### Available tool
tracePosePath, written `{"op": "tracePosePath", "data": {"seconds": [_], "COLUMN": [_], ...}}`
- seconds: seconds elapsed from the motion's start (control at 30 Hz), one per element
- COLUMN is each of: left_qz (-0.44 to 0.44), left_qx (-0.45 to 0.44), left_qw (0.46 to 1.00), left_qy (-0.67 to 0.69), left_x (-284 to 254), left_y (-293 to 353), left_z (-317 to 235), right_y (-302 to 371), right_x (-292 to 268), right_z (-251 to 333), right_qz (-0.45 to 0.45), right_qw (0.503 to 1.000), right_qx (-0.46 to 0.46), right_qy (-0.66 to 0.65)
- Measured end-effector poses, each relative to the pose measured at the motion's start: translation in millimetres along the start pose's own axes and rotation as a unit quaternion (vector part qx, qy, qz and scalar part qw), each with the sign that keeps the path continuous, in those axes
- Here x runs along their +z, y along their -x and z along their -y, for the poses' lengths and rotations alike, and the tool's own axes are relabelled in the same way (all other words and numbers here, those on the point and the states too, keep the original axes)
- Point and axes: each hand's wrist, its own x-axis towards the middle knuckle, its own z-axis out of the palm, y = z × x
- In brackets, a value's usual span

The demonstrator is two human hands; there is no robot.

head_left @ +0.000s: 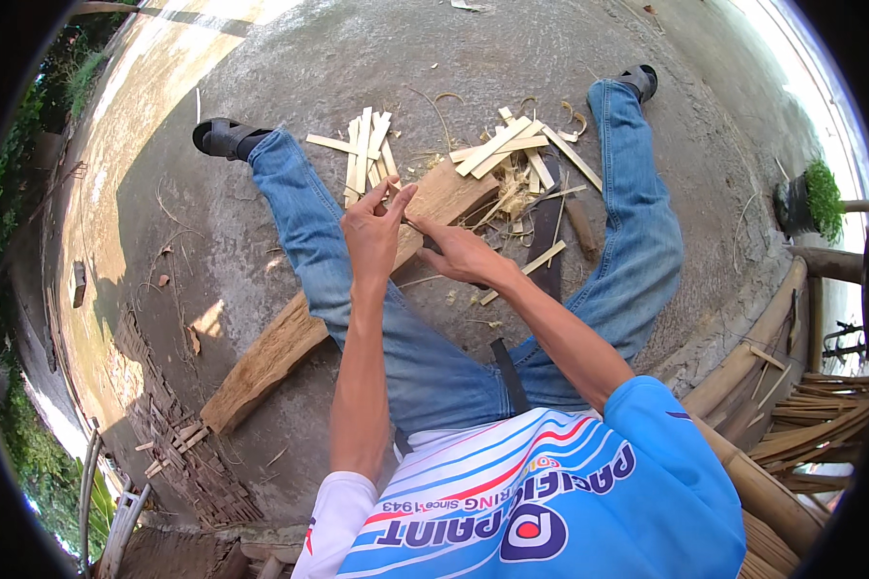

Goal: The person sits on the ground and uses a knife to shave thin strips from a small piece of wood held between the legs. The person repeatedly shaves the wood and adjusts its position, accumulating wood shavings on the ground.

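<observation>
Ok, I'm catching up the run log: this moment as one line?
left hand: over beam; right hand: beside left; grip: unclear; wood strips: two piles, beyond hands

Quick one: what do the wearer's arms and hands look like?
Left hand and right hand: both ungloved, slim-fingered. Forearms bare, no wristwear visible. Short sleeves: left sleeve white with a bit of red, right sleeve light blue with a small dark mark.

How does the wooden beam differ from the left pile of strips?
The wooden beam is one thick piece; the left pile of strips holds several thin ones. The beam is brown, the strips paler. The beam runs under your left leg; the strips don't. Both look wooden.
</observation>
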Motion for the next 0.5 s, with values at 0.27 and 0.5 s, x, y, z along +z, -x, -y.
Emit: {"op": "tracePosePath", "data": {"seconds": [0.27,0.5], "left_qz": [-0.134,-0.138], "left_qx": [0.012,-0.097], "left_qw": [0.945,0.940], "left_qy": [0.298,0.298], "left_x": [-13.3,-23.5], "left_y": [2.4,39.3], "left_z": [9.0,56.8], "right_y": [-8.8,-7.6], "right_x": [-8.1,-18.6], "right_z": [-17.7,16.3], "right_qz": [-0.048,-0.092], "right_qw": [0.998,0.995], "right_qx": [-0.008,0.018], "right_qy": [-0.033,-0.042]}}
